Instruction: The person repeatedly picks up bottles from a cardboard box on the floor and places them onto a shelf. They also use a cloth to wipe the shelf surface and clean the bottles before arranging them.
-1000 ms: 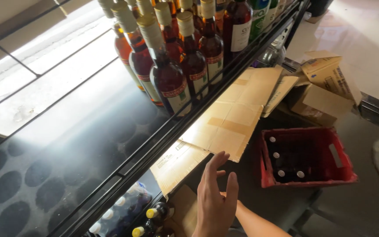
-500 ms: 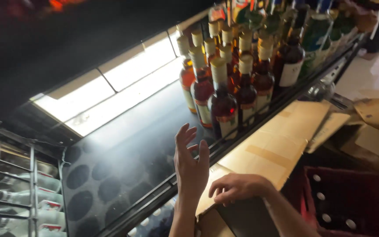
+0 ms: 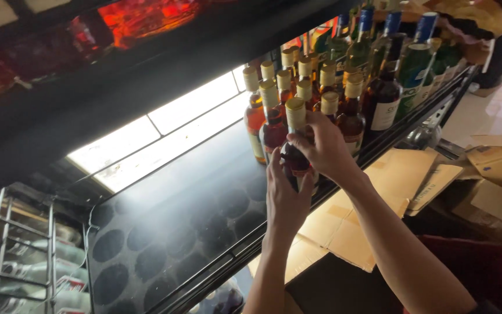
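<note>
A dark amber bottle with a gold cap (image 3: 294,131) stands at the front of a cluster of similar bottles (image 3: 315,87) on a black shelf (image 3: 193,203). My left hand (image 3: 286,195) wraps its lower body from the near side. My right hand (image 3: 323,145) grips its shoulder and neck from the right. The bottle is upright, near the shelf's front rail. Most of its label is hidden behind my fingers.
Green and dark bottles (image 3: 413,64) fill the shelf farther right. Round marks dot the bare shelf surface to the left. Flattened cardboard (image 3: 379,186) and open boxes (image 3: 501,174) lie below. A wire rack (image 3: 24,261) with bottles sits at lower left. A shelf (image 3: 117,64) overhangs above.
Both hands have risen from below the shelf edge and closed on the front bottle. The view has tilted upward, so the red crate has dropped out of sight.
</note>
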